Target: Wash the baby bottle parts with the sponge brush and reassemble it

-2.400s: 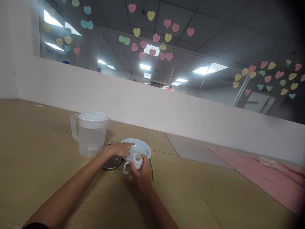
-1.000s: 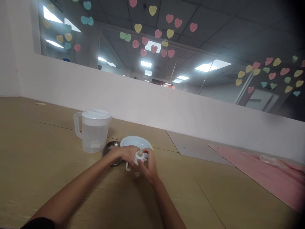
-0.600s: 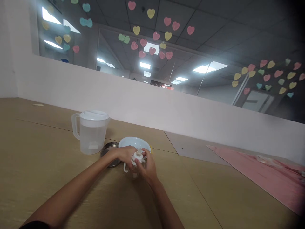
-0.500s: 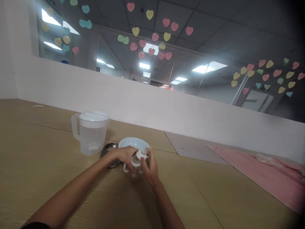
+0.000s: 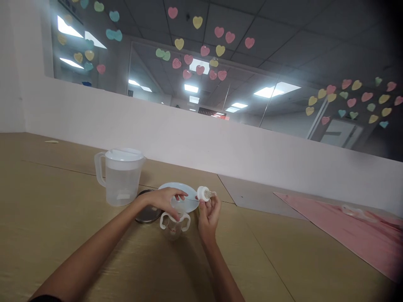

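A clear baby bottle (image 5: 174,232) with two white side handles stands upright on the table, its top uncovered. My left hand (image 5: 164,200) is over it with fingers spread, the thumb at the bottle's rim; whether it touches is unclear. In my right hand (image 5: 209,218), pinched between thumb and fingers, is the bottle nipple (image 5: 204,193) with its white collar, tipped sideways to the right of the bottle. Something thin, like a straw, runs left from the collar. Behind the hands lies a pale blue plate (image 5: 192,204). A round dark metal dish (image 5: 147,214) sits partly under my left wrist.
A lidded translucent pitcher (image 5: 123,180) with liquid stands at the back left. On the right, a pink cloth (image 5: 333,226) carries a clear plastic item (image 5: 359,213). A low white wall (image 5: 176,126) under windows bounds the table's back.
The nipple and collar have come off the bottle, moving up and right in my right hand. My left hand has loosened from the bottle, its fingers now spread.
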